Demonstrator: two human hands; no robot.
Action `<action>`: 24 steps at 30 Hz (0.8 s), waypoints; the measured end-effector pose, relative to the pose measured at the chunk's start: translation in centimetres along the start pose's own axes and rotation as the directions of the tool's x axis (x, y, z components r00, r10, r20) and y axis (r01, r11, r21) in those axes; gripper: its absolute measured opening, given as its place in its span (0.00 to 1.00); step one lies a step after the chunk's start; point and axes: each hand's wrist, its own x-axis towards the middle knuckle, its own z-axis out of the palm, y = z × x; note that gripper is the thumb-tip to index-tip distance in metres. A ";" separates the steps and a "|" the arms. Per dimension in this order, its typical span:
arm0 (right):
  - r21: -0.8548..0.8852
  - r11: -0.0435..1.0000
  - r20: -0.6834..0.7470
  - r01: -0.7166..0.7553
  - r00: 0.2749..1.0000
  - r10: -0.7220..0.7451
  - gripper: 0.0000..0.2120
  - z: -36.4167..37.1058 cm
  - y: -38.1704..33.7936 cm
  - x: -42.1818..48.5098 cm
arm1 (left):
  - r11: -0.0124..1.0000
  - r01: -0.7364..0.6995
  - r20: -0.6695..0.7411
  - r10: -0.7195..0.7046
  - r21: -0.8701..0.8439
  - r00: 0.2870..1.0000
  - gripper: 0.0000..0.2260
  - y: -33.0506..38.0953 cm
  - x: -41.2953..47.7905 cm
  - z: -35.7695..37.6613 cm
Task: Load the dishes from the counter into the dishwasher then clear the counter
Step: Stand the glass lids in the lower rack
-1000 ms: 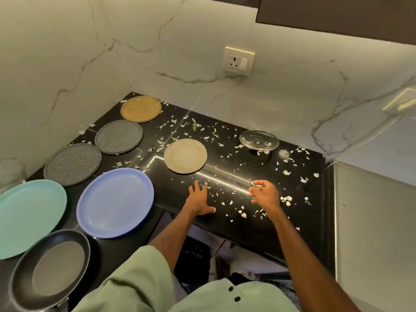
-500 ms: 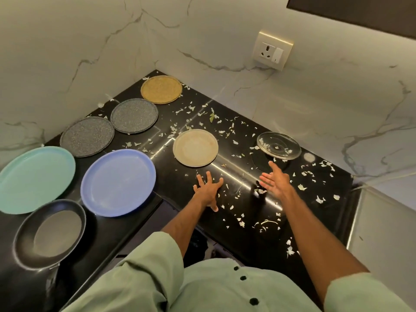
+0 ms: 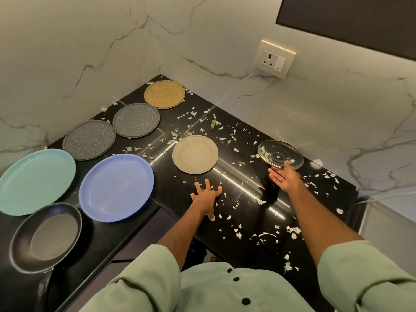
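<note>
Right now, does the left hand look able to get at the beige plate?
Probably yes. The left hand lies open on the counter just short of the beige plate, and no dish stands between them.

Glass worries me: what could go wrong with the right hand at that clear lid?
The right hand is open, with only fingertips at the near rim of the glass lid; a shallow hold might let it slip onto the hard black counter. The scraps lying on the lid would likely spill if it tilts.
</note>
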 end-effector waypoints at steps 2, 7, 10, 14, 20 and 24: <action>0.014 1.000 0.006 -0.022 1.000 0.022 0.23 0.0 0.1 0.3 | 1.000 0.002 0.000 -0.002 0.000 1.000 0.55 0.0 0.0 0.0; 0.011 0.999 -0.006 -0.042 0.999 0.042 0.14 0.8 0.3 1.0 | 1.000 0.011 0.003 -0.011 -0.008 1.000 0.55 0.1 0.0 0.0; 0.016 0.999 -0.040 -0.032 0.999 0.033 0.11 0.8 0.8 1.4 | 1.000 0.010 0.013 -0.010 -0.010 1.000 0.54 0.2 0.0 -0.2; 0.102 0.994 0.017 -0.038 0.999 0.037 0.11 0.4 3.3 -1.6 | 1.000 0.002 0.014 -0.002 -0.016 1.000 0.54 0.3 0.1 -0.2; 0.195 0.976 0.237 -0.097 0.970 0.049 0.23 -0.5 7.2 -6.2 | 1.000 -0.021 0.009 0.021 0.002 1.000 0.55 -0.1 0.0 0.0; 0.154 0.986 0.254 -0.066 0.967 0.024 0.24 -1.6 8.6 -9.0 | 0.999 -0.037 0.010 0.037 0.033 0.999 0.55 -0.4 0.2 0.2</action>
